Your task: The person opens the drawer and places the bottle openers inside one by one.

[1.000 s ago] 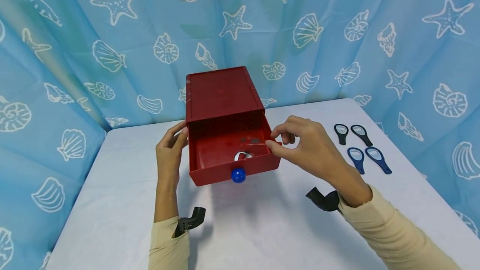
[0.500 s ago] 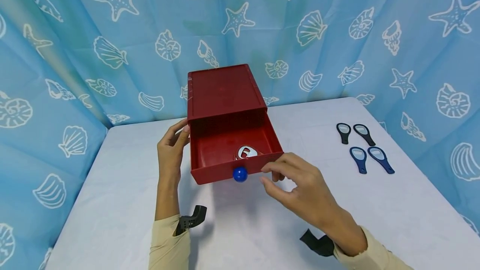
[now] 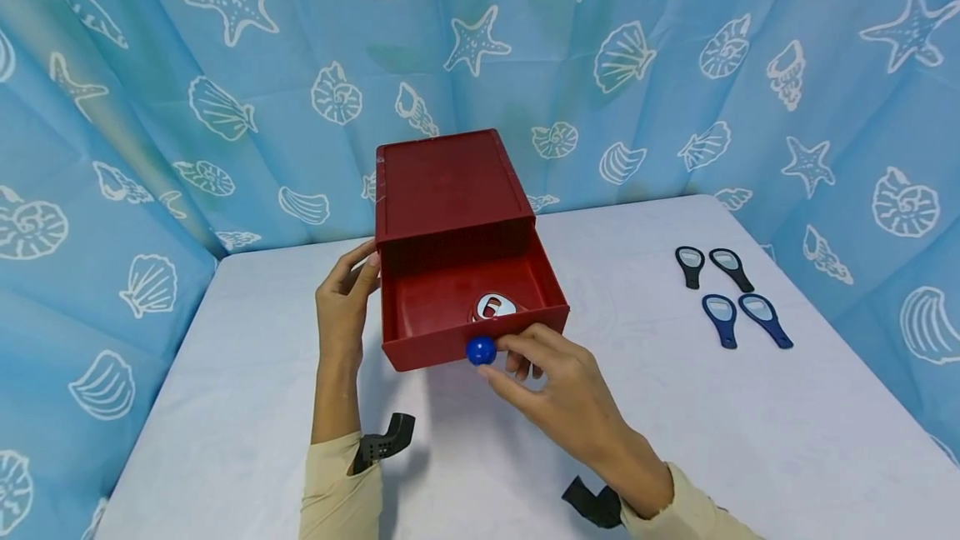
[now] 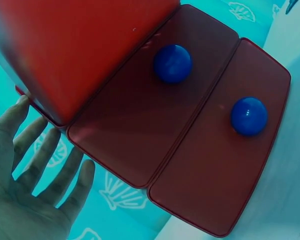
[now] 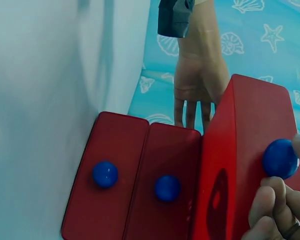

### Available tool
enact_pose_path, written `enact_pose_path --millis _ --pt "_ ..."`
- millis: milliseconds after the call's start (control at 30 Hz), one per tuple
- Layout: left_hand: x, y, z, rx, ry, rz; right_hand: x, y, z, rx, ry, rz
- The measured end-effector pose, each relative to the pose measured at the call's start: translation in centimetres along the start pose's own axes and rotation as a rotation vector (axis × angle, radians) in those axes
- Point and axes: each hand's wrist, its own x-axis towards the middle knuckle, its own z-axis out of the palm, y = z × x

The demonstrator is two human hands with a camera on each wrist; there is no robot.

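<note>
A dark red drawer cabinet (image 3: 450,182) stands at the middle of the table. Its top drawer (image 3: 427,350) is pulled out, and a red-rimmed magnifying glass (image 3: 495,305) lies inside near the front, partly hidden by the drawer wall. At the drawer's blue round knob (image 3: 481,350), my right hand (image 3: 562,394) has thumb and fingers around the ball; the right wrist view has fingertips (image 5: 262,202) against the knob. My left hand (image 3: 341,298) rests against the cabinet's left side, its fingers fairly straight in the left wrist view.
Two lower drawers (image 4: 140,130) stay in, each with a blue knob (image 4: 173,64). On the right of the white table (image 3: 637,407) lie two black magnifying glasses (image 3: 690,265) and two blue ones (image 3: 722,319). A seashell-patterned blue curtain (image 3: 540,90) hangs behind.
My right hand has let go of the red magnifying glass, which now lies in the drawer, and has moved down and left to the knob. The left hand stays at the cabinet's side.
</note>
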Motion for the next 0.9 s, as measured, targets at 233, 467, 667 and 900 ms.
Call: enact_pose_path --millis 233,467,667,900 --pt "0.0 0.0 0.0 0.01 0.009 -0.005 0.6 0.2 0.4 0.018 0.037 -0.029" --pt "-0.1 -0.3 0.0 0.01 0.006 -0.004 1.4 1.1 1.1 0.032 0.075 -0.082" --pt "-0.2 -0.3 0.1 0.003 0.003 0.004 2.2 1.7 1.3 0.05 0.085 -0.081" --pt "0.0 -0.4 0.0 -0.007 0.012 0.001 3.3 2.3 1.6 0.045 0.076 -0.091"
